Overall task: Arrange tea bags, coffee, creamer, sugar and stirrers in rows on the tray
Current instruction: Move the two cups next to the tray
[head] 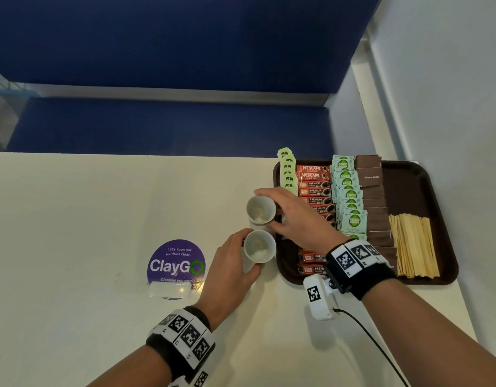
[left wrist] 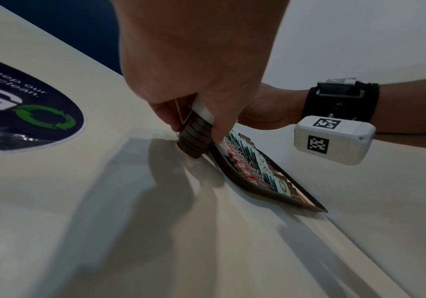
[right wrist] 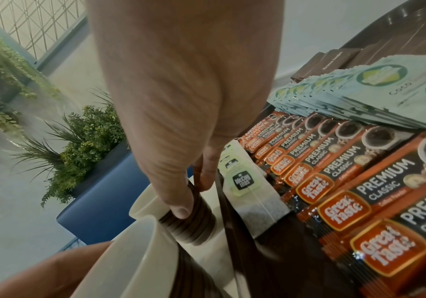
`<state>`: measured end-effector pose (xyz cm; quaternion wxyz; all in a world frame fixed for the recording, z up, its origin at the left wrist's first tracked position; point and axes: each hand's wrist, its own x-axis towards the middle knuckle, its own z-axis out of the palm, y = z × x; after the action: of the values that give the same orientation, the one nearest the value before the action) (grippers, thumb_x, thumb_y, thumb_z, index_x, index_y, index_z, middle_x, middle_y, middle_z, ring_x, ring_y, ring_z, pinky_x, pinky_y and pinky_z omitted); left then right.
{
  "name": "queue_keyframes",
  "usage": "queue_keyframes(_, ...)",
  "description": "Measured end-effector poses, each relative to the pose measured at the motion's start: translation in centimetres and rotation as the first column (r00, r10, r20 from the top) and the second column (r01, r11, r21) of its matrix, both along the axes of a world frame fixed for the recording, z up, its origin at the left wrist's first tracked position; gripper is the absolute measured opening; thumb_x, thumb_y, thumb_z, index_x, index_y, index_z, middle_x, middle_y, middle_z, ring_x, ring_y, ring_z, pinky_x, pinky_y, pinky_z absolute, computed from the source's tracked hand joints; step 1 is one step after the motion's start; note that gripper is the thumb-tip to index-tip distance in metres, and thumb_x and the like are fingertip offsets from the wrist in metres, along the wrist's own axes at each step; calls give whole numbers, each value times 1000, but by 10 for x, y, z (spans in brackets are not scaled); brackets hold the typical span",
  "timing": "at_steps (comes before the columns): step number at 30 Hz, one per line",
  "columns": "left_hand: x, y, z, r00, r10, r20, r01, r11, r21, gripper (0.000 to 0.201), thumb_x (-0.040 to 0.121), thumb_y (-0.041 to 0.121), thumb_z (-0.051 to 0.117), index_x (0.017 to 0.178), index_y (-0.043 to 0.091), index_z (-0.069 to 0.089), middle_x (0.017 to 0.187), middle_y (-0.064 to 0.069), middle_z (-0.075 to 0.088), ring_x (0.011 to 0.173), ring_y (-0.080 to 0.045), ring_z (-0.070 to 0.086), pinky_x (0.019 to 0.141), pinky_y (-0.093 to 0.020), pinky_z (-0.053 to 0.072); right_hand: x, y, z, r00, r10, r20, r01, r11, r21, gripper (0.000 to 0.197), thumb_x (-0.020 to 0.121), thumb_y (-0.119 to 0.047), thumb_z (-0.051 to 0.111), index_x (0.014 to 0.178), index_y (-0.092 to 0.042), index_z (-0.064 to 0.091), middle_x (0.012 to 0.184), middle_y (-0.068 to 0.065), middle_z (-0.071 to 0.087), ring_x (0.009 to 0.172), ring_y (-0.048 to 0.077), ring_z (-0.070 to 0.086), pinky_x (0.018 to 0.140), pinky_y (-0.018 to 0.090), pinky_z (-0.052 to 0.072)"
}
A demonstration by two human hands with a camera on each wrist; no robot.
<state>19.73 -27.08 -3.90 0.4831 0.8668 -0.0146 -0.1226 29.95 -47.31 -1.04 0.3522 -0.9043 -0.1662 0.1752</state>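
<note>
A brown tray (head: 425,174) at the right holds rows, left to right: green-tagged tea bags (head: 288,174), orange coffee sachets (head: 313,188), pale green creamer packets (head: 348,196), brown sugar packets (head: 372,196) and wooden stirrers (head: 414,244). Two paper cups, white inside and ribbed brown outside, stand just left of the tray. My right hand (head: 273,209) grips the far cup (head: 259,212), seen in the right wrist view as cup (right wrist: 194,227) beside the tea bags (right wrist: 242,181). My left hand (head: 242,252) grips the near cup (head: 259,247), the same cup (left wrist: 194,135).
A round purple ClayGo sticker (head: 176,265) lies on the white counter left of the cups, with a clear plastic piece (head: 170,290) at its lower edge. A blue partition (head: 168,127) runs behind the counter. A white wall stands right of the tray.
</note>
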Motion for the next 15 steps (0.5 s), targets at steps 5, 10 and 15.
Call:
queue_keyframes(5, 2, -2, 1, 1000, -1, -5, 1, 1000, -6, 52, 93, 29, 83, 138, 31, 56, 124, 25, 61, 111, 8, 57, 90, -2, 40, -1, -1, -1, 1000, -1, 2, 1, 1000, -3, 70, 97, -22, 78, 157, -34, 42, 155, -13, 48, 138, 8, 49, 118, 35, 44)
queue_keyframes(10, 1, -2, 0, 1000, -6, 1, 6, 1000, -13, 52, 93, 29, 83, 136, 35, 55, 125, 25, 61, 112, 15, 55, 91, -1, 39, -1, 0, 1, 1000, -3, 1, 3, 1000, -10, 71, 98, -21, 78, 157, -35, 42, 154, -12, 48, 138, 7, 48, 118, 33, 43)
queue_keyframes(15, 2, -2, 2, 1000, -6, -7, 6, 1000, -5, 54, 93, 31, 84, 139, 30, 57, 130, 18, 66, 114, 0, 60, 91, -7, 42, -2, 0, 2, 1000, -2, -5, 2, 1000, -12, 71, 98, -22, 77, 158, -36, 40, 156, -12, 47, 139, 8, 47, 118, 34, 42)
